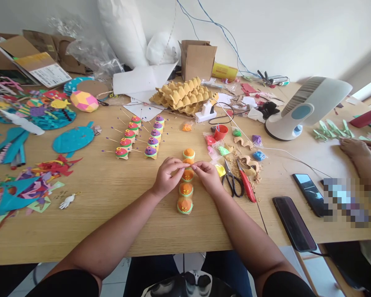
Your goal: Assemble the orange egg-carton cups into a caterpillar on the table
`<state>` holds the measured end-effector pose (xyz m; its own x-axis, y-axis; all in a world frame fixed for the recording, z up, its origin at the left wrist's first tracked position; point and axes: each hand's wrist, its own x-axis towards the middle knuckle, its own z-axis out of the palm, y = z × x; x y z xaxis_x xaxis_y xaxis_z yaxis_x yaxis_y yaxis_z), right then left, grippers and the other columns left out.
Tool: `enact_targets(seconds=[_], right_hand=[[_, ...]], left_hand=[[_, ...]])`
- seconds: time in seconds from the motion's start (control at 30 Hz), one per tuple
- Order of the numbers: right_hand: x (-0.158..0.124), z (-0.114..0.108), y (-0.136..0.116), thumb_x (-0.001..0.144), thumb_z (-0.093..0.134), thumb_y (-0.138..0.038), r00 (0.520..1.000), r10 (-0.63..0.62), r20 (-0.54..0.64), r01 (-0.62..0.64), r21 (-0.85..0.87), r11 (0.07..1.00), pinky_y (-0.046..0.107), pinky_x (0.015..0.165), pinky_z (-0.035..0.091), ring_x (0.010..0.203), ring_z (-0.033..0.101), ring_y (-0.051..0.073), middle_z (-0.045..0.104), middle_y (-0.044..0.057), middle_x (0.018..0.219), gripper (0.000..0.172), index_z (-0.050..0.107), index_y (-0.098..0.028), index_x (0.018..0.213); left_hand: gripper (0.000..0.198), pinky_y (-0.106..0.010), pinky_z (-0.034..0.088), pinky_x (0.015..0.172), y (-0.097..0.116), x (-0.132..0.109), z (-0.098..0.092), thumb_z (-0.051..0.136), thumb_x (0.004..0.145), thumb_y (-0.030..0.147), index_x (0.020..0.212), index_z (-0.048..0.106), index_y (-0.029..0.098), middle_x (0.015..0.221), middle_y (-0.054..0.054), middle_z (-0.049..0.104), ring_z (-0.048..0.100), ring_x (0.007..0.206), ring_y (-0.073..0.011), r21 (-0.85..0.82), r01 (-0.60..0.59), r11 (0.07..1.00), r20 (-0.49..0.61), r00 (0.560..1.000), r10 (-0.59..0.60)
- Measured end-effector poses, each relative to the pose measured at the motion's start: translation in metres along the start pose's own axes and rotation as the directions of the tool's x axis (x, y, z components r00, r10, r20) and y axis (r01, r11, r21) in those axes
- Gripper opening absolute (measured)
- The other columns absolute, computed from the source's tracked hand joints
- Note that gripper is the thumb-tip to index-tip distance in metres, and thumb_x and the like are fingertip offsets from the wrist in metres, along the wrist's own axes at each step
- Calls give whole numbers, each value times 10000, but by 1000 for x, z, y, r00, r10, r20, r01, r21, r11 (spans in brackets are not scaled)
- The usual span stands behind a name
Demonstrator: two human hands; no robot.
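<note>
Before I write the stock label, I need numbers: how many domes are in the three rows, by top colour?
Red-topped domes: 5
Purple-topped domes: 5
Orange-topped domes: 5
Total: 15

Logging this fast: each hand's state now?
Left hand: pinched closed over the orange-topped row; anything held is too small to tell.
Right hand: also pinched closed; anything held unclear.

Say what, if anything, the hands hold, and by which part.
Cannot be told: left hand and right hand pinch close together above the orange strip; anything between is too small to see.
</note>
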<state>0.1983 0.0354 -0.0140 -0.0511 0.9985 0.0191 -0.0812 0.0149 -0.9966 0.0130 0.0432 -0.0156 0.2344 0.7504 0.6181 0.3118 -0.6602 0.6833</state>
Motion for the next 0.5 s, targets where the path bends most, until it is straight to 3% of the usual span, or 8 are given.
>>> enact_targets(seconds=[0.2, 0.3, 0.4, 0.5], right_hand=[[-2, 0, -4, 772, 761, -512, 999, 47, 9, -47, 82, 996, 241, 533, 313, 555, 399, 97, 516, -44, 602, 333, 674, -193, 806], [-2, -2, -3, 809, 708, -550, 999, 35, 34, -37, 71, 997, 250, 511, 245, 514, 322, 88, 432, -57, 541, 393, 614, -188, 686], [-2, -4, -1, 840, 665, -582, 999, 16, 51, -18, 37, 999, 263, 509, 220, 499, 297, 85, 406, -53, 516, 473, 567, -187, 599], [-2, -3, -2, 840, 665, -597, 997, 37, 61, -40, 48, 998, 265, 508, 202, 501, 295, 87, 394, -59, 526, 445, 638, -182, 683]], left_hand=[[187, -350, 516, 877, -2, 0, 0, 606, 955, 172, 1048, 750, 247, 951, -32, 708, 633, 932, -175, 1, 26, 1000, -35, 999, -26], [175, -344, 520, 874, -3, 0, 1, 609, 956, 183, 1047, 746, 243, 953, -33, 712, 636, 929, -172, 1, 35, 999, -35, 999, -35], [165, -341, 526, 871, -3, -1, 1, 606, 960, 200, 1045, 743, 234, 956, -39, 716, 637, 922, -172, 7, 53, 999, -35, 998, -53], [161, -341, 531, 872, -4, -2, 1, 603, 963, 213, 1044, 742, 230, 961, -43, 719, 640, 922, -173, 13, 61, 998, -31, 998, -60]])
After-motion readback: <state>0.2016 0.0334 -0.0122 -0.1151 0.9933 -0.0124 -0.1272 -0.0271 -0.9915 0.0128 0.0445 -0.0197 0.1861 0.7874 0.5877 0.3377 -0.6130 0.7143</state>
